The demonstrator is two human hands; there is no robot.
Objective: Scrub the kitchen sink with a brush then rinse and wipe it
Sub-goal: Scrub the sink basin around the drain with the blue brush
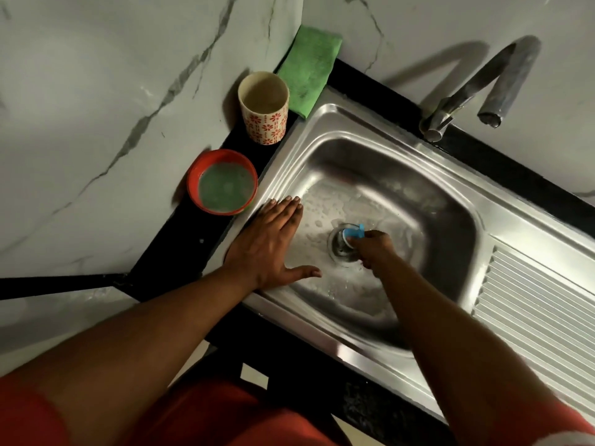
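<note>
Down in the basin, the person's right hand [375, 247] curls tightly round a small blue brush [354, 232], whose head sits against the rim of the drain [340, 254] at the bottom of the sink [418, 204]. The left hand [270, 243] lies flat and holds nothing, fingers straight and together and the thumb spread wide. Its palm rests on the sink's left rim, and its fingertips reach over the inner edge. The two hands are apart, with the drain between them.

Patches of white suds cling to the steel floor around the drain. A ribbed drainboard [531, 300] runs along the sink's right side, and a curved metal tap [483, 85] stands at the back, its spout hanging over the basin's far edge.

On the black counter [180, 262], just beside the left hand, a red bowl [193, 175] holds cloudy greenish liquid. Behind it stands a cream cup [264, 123] patterned with red flowers, and a folded green cloth [306, 69] leans in the corner against the marbled wall [96, 91].
</note>
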